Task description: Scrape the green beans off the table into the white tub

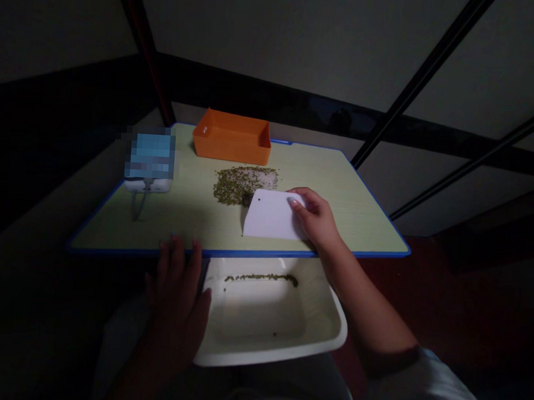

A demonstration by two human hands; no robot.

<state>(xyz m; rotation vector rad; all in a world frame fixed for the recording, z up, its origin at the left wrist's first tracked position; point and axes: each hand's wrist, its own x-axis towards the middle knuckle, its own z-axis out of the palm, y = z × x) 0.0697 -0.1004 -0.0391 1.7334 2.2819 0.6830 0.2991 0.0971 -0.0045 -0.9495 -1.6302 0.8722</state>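
Observation:
My right hand grips a white flat scraper with a small hole in one corner, tilted with its long edge near the table's front. Just beyond the scraper lies a spread pile of green beans, mixed at its right with white grains. My left hand is in shadow at the front edge, fingers stretched out, beside the left wall of a white basin. The basin sits below the table edge, with a line of green beans along its far inner side.
An orange bin stands at the back of the pale table, which has a blue rim. On the left is a device with a pixelated screen and a cable. A panelled wall rises behind.

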